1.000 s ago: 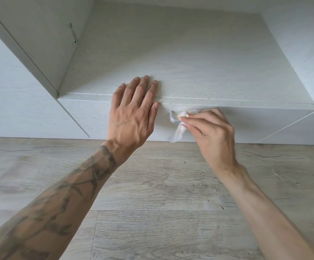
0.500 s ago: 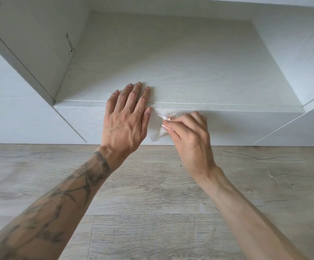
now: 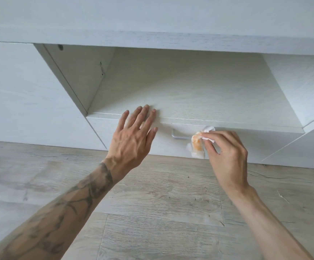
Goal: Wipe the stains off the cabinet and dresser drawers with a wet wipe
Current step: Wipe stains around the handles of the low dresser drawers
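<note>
The pale cabinet (image 3: pixel 190 87) and its drawer (image 3: pixel 171 145) show no stains that I can see, so this section seems close to finished. My left hand (image 3: pixel 131 139) is spread flat at the drawer's top edge. My right hand (image 3: pixel 225 154) pinches the wet wipe (image 3: pixel 198 145), orange-soiled, beside the handle (image 3: pixel 178 136).

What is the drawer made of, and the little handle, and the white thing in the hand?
The drawer looks like whitewashed wood or laminate board, matte, with faint grain lines. The handle seems to be metal: thin, silvery, slightly shiny. The wipe looks like soft, damp cloth-paper, crumpled and stained orange.
</note>
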A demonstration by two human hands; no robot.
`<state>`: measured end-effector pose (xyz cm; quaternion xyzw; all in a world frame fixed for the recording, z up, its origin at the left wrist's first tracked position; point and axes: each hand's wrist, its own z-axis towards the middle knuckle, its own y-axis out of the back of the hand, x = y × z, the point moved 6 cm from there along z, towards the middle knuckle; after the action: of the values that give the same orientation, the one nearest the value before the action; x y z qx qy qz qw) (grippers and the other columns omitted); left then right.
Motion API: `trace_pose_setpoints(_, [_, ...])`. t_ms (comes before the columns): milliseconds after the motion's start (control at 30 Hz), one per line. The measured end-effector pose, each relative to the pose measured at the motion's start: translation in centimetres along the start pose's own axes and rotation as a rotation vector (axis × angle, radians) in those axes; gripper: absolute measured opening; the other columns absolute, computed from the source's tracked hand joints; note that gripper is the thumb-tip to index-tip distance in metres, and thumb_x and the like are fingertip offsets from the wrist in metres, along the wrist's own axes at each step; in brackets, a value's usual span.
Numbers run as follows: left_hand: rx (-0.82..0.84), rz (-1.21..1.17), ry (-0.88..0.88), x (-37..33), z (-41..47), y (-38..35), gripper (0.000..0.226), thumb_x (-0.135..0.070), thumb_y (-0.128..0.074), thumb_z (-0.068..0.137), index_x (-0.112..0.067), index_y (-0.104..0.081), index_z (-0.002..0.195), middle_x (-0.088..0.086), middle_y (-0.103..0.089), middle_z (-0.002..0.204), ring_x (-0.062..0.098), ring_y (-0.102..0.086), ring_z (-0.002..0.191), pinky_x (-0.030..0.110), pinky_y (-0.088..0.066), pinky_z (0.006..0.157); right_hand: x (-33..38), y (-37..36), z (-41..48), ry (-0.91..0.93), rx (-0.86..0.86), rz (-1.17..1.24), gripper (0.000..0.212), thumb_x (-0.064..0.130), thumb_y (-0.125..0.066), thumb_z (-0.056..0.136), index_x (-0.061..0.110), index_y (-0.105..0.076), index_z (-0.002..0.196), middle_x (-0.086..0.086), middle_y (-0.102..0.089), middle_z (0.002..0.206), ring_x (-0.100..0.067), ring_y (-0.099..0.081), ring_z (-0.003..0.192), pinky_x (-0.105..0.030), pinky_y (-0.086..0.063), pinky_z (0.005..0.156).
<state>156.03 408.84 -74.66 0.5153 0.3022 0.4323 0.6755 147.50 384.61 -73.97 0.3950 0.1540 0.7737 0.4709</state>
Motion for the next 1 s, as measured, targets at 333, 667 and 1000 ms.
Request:
trace_pose_setpoints(333, [-0.024,0.149,0.142,9.8,-7.0,10.7,0.056,-0.046,-0.025,0.113,-0.021,-0.033,0.163,0.006,-0.034,0.167,0.022,-0.032,0.155,0.047,-0.024,0.128,12.8,-2.4,6.5,0.083,0.110,0.328,0.017,0.000,-0.080,0.088,0.012,-0.079,0.100,0.000,-0.074,0.101,-0.019,-0.068,0.096,-0.025,-0.051,0.087])
trace_pose_setpoints(667, [-0.173,0.152,0.185,24.8,-10.5,19.8,0.058,-0.048,-0.026,0.113,-0.020,-0.034,0.163,0.005,-0.033,0.168,0.022,-0.032,0.155,0.047,-0.025,0.128,30.8,-7.3,11.9,0.252,0.102,0.356,0.013,0.008,-0.084,0.087,0.013,-0.080,0.098,0.004,-0.072,0.097,-0.019,-0.068,0.092,-0.030,-0.054,0.081])
trace_pose_setpoints(1000, [-0.240,0.144,0.081,44.0,-10.5,23.2,0.059,-0.048,-0.024,0.112,-0.019,-0.031,0.164,0.007,-0.032,0.169,0.023,-0.029,0.156,0.046,-0.021,0.129,45.1,-14.4,15.1,0.246,0.021,0.139,0.014,0.009,-0.085,0.086,0.015,-0.081,0.098,0.002,-0.073,0.096,-0.021,-0.066,0.093,-0.027,-0.051,0.084])
